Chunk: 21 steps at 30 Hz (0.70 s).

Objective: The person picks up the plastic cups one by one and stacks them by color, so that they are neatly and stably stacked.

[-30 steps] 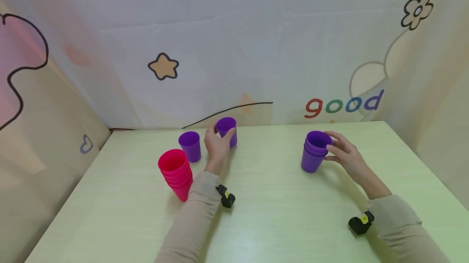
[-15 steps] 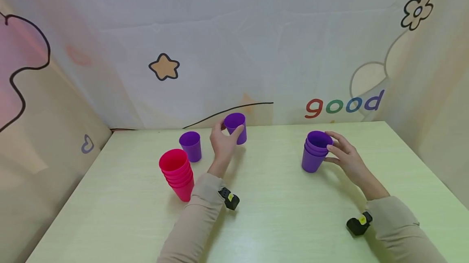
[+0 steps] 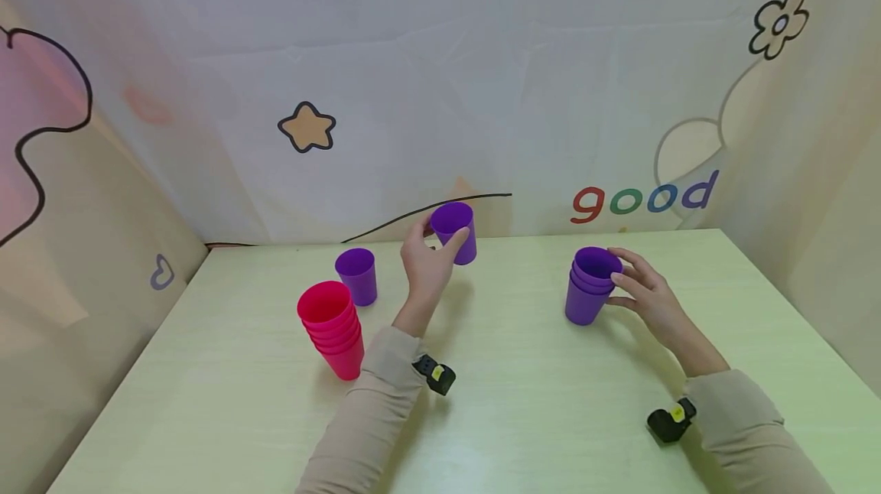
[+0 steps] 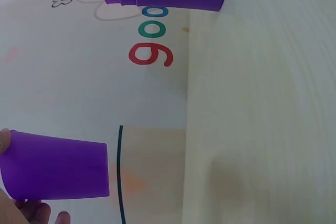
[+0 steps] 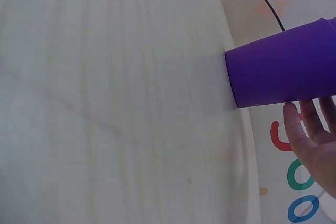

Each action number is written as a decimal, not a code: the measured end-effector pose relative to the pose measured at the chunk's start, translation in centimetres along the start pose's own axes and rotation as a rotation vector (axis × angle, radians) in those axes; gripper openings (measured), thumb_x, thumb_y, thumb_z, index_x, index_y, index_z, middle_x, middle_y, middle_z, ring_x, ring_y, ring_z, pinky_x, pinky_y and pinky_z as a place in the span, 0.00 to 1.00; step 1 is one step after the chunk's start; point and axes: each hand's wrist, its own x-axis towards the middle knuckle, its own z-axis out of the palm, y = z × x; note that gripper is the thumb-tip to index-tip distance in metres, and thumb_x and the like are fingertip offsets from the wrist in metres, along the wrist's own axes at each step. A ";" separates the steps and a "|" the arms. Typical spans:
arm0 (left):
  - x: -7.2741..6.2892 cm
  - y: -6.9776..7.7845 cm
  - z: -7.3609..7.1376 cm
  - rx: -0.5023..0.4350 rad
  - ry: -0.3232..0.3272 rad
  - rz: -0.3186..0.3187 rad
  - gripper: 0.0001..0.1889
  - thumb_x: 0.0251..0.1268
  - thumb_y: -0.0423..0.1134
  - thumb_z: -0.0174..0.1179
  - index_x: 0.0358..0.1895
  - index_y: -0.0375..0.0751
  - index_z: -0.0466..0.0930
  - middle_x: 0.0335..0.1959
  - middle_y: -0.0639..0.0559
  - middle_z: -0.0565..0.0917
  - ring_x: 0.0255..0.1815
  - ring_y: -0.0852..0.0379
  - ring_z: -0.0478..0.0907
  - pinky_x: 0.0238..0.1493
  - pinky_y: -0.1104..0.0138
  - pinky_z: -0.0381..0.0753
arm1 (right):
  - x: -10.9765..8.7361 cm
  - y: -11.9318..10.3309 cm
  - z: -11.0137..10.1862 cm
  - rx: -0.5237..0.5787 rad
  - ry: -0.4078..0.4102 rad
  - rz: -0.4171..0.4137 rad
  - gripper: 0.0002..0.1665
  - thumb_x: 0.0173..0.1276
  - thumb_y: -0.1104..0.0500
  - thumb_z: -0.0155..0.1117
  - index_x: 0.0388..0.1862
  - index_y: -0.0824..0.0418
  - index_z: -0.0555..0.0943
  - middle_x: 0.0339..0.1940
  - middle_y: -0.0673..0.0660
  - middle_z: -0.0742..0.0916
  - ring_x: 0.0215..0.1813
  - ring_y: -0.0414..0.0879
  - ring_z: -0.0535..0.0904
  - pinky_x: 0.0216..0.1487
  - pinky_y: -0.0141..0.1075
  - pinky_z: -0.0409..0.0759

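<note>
My left hand (image 3: 428, 268) grips a single purple cup (image 3: 467, 248) near its rim, thumb on the near side. That cup is upright and raised off the table, its shadow falling below; in the left wrist view the same cup (image 4: 58, 166) hangs apart from the tabletop. To the right stands a nested stack of purple cups (image 3: 585, 304), upright on the table. My right hand (image 3: 650, 295) holds this stack by its right side, thumb at the upper rims. In the right wrist view, fingers (image 5: 298, 135) touch the side of the stack (image 5: 283, 66).
Another purple cup (image 3: 359, 284) stands upright at the back left. In front of it is a tall stack of pinkish-red cups (image 3: 344, 356), left of my left forearm. A printed cloth (image 3: 413, 96) hangs behind the pale table (image 3: 523, 402).
My left hand has lifted the purple cup off the table and carried it to the right. The right hand and the purple stack have stayed in place.
</note>
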 end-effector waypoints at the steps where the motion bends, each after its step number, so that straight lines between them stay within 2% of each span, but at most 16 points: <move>1: 0.0 0.2 0.1 -0.004 -0.007 0.004 0.26 0.48 0.42 0.69 0.53 0.39 0.74 0.44 0.49 0.78 0.47 0.54 0.71 0.44 0.61 0.70 | 0.0 0.0 0.0 -0.005 0.001 0.003 0.23 0.72 0.58 0.46 0.65 0.50 0.61 0.50 0.43 0.75 0.48 0.34 0.75 0.43 0.30 0.78; 7: -0.3 1.3 0.7 -0.017 -0.051 0.030 0.26 0.48 0.42 0.69 0.52 0.39 0.74 0.44 0.49 0.78 0.47 0.53 0.72 0.42 0.62 0.71 | 0.0 -0.1 0.1 -0.003 0.005 0.011 0.25 0.72 0.58 0.47 0.67 0.54 0.59 0.49 0.43 0.75 0.48 0.34 0.75 0.43 0.30 0.78; 21: -1.4 4.2 1.8 -0.060 -0.158 0.091 0.27 0.50 0.43 0.68 0.53 0.39 0.73 0.44 0.52 0.77 0.47 0.57 0.70 0.42 0.65 0.72 | 0.0 0.1 0.0 0.007 -0.002 0.006 0.23 0.72 0.59 0.46 0.65 0.51 0.61 0.49 0.44 0.76 0.47 0.34 0.75 0.43 0.30 0.78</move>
